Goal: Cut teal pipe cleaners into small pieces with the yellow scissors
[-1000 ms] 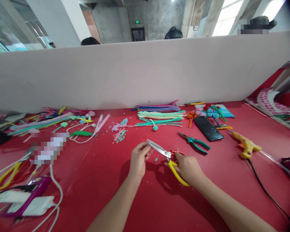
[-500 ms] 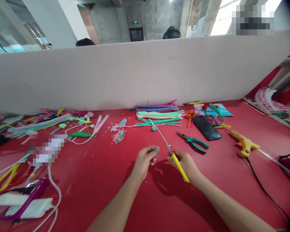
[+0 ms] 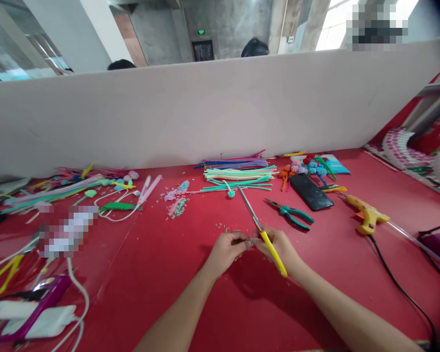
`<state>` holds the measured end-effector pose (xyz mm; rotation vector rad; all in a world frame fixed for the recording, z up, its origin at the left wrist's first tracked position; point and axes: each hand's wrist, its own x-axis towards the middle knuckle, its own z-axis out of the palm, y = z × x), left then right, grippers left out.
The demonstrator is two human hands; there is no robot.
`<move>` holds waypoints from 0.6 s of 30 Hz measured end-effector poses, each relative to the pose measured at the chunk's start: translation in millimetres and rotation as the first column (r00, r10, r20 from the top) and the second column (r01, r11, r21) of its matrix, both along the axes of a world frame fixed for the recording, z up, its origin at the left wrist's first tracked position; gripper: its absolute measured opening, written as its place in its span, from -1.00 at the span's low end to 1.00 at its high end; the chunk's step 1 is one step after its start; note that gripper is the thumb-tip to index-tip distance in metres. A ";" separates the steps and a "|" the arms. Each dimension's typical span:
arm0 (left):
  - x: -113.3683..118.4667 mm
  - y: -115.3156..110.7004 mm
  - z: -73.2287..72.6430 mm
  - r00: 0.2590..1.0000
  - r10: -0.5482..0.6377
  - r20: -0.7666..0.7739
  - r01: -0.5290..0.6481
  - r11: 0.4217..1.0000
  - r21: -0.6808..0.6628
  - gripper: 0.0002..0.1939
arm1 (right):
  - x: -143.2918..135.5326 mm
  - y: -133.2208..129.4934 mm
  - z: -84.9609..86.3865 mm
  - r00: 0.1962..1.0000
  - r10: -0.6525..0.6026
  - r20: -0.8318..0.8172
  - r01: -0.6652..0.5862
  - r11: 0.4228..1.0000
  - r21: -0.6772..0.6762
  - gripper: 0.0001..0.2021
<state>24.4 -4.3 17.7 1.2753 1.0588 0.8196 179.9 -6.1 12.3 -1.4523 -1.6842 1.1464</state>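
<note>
Over the red table (image 3: pixel 161 293), my left hand (image 3: pixel 230 250) pinches a tiny green piece (image 3: pixel 251 241), and the fingertips of my right hand (image 3: pixel 276 247) meet it from the other side. Yellow-handled scissors (image 3: pixel 273 253) rest in my right hand, blades pointing up and left. A small green ball with a pale stem (image 3: pixel 231 193) lies beyond the blade tips. Light green and cream pipe cleaners (image 3: pixel 240 173) are stacked behind it. Small green clippings (image 3: pixel 223 227) are scattered just past my left hand.
Green-handled pliers (image 3: pixel 295 215), a black phone (image 3: pixel 311 192) and a yellow glue gun (image 3: pixel 368 215) with its cord are on the right. Cables, a pink tool (image 3: pixel 149 189) and a purple power strip (image 3: pixel 40 308) lie left. A pale partition (image 3: pixel 205 107) stands behind.
My left hand has moved right, and its fingertips now meet those of my right hand at the green piece. Green clippings now show on the table beyond my left hand.
</note>
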 end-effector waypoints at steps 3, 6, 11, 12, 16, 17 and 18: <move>1.6 -0.6 -1.9 0.994 0.061 -0.088 -0.047 0.986 0.159 -0.88 | 0.0 1.6 -6.6 0.998 -0.020 0.064 0.017 0.999 0.052 -0.84; 2.3 -1.2 -3.3 0.988 0.082 -0.134 -0.051 0.974 0.220 -0.90 | 0.5 3.4 -10.0 0.996 -0.026 0.083 0.021 0.998 0.064 -0.82; -4.0 3.5 -2.7 0.975 0.220 -0.025 -0.217 0.973 0.083 -0.85 | 6.4 4.0 -2.6 0.944 -0.019 0.331 -0.033 0.988 0.152 -0.74; -6.4 5.3 -2.5 0.966 0.260 0.006 -0.260 0.965 0.036 -0.83 | 7.6 3.5 -0.2 0.910 -0.031 0.413 -0.045 0.984 0.172 -0.72; -16.4 12.4 -1.3 0.909 0.386 0.156 -0.385 0.922 -0.038 -0.79 | 9.3 -0.2 6.5 0.793 -0.041 0.607 -0.109 0.972 0.208 -0.68; -18.3 13.5 -0.6 0.895 0.402 0.191 -0.402 0.915 -0.042 -0.80 | 9.1 -1.1 6.9 0.776 -0.036 0.629 -0.129 0.968 0.215 -0.68; -19.7 14.3 0.3 0.884 0.412 0.220 -0.414 0.909 -0.043 -0.80 | 8.9 -1.7 6.8 0.761 -0.034 0.648 -0.147 0.964 0.222 -0.67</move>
